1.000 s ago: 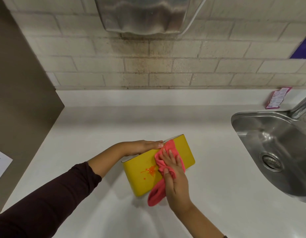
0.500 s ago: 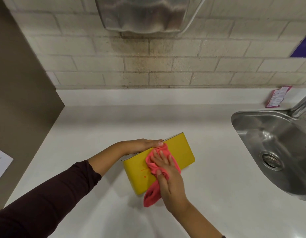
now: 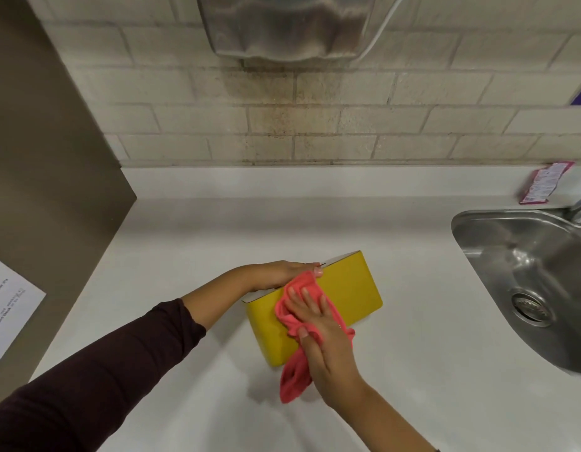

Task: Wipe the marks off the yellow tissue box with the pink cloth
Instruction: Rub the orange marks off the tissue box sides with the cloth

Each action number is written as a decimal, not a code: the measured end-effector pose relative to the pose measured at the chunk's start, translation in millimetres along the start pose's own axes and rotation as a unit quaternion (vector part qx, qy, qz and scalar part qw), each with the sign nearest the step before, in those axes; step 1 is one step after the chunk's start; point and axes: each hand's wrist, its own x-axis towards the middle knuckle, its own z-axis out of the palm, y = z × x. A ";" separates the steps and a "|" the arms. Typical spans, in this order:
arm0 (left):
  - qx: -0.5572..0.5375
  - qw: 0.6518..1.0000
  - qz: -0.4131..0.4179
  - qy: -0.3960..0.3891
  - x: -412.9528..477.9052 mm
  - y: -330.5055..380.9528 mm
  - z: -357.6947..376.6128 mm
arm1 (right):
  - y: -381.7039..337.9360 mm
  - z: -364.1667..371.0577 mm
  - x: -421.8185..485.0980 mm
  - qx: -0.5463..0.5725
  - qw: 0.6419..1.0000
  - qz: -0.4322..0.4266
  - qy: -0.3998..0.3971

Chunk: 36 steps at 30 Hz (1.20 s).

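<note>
1. A white table (image 3: 413,370) fills the lower part of the view, backed by a pale brick wall (image 3: 315,125) at 12 o'clock.
2. A metal hand dryer (image 3: 282,24) hangs on the wall at 12 o'clock, with dark staining on the bricks just below it.
3. A steel sink (image 3: 537,288) is set into the table at 3 o'clock, its drain showing near the bottom of the bowl.
4. A small pink packet (image 3: 543,182) lies on the ledge at 2 o'clock, just beyond the sink's far edge.
5. A brown panel (image 3: 48,174) stands at 9 o'clock, with a sheet of printed paper (image 3: 5,311) fixed low on it.
6. The yellow tissue box (image 3: 351,288) stands on the table near the middle of the view, its long yellow side facing the person and its left end nearer than its right.
7. The left hand (image 3: 279,272) lies flat on top of the box, fingers together, a fingertip reaching over the top edge; a dark sleeve (image 3: 103,380) covers that arm.
8. The right hand (image 3: 318,331) presses the pink cloth (image 3: 295,370) flat against the yellow side, fingers spread and pointing to 11 o'clock.
9. The cloth bunches under the palm, and its loose end hangs down past the box's bottom edge onto the table at 6 o'clock.
10. The parts of the yellow side not covered by hand or cloth show no marks.
</note>
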 end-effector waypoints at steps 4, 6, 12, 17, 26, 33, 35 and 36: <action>0.040 0.999 -0.016 -0.015 0.3 0.9 -1.9 | 12.2 -20.8 -7.3 -0.063 0.987 -0.092 -0.115; 0.038 0.999 -0.023 -0.011 0.9 0.4 -1.8 | 21.4 -36.2 -8.9 -0.052 0.991 -0.079 -0.099; -0.003 1.000 -0.022 0.011 1.7 -0.4 -0.7 | 8.1 -9.3 -0.9 -0.021 1.000 -0.009 -0.001; 0.025 1.000 -0.017 -0.005 -0.1 -1.9 -1.6 | 5.7 -3.3 -7.6 -0.061 0.986 -0.089 -0.129; 0.049 0.998 -0.037 0.001 0.8 4.6 0.9 | 24.6 -34.3 -10.3 0.048 0.996 0.016 0.070; 0.027 0.999 -0.025 -0.002 -1.9 2.8 0.8 | 3.0 9.9 -11.8 0.004 0.998 -0.053 -0.037; 0.036 0.999 -0.025 -0.004 -1.9 3.9 0.3 | 7.0 5.5 -18.8 0.007 0.993 -0.070 -0.090; 0.038 0.999 -0.027 -0.005 -2.3 4.8 0.0 | 7.9 0.8 -21.4 0.014 0.991 -0.074 -0.113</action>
